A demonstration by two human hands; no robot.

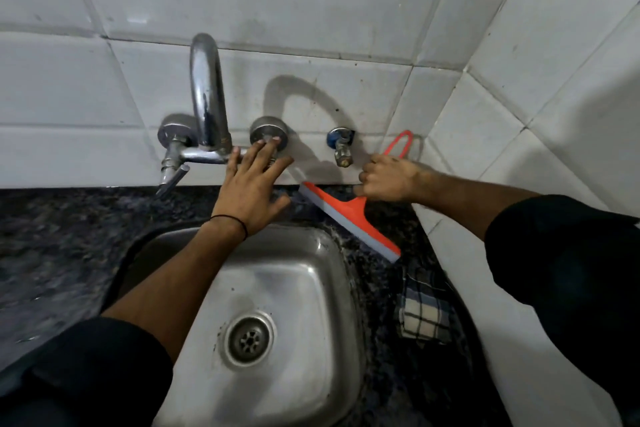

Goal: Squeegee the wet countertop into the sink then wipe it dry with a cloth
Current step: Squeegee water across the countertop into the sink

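My right hand [389,178] grips the handle of an orange squeegee [349,215]. Its grey blade rests on the dark speckled countertop [62,236] at the back right corner of the steel sink [277,288], angled from the wall toward the right. The handle's loop sticks up behind my fist. My left hand [254,187] reaches over the sink with fingers spread, fingertips at the right tap knob [268,137], holding nothing. A checked cloth [426,305] lies crumpled on the counter to the right of the sink.
A chrome wall faucet [207,97] arches above the sink, with a left knob [173,135] and a lever below it. A small blue-capped valve [341,147] sticks out of the tiled wall [346,10] by my right hand. White tiles close the right side.
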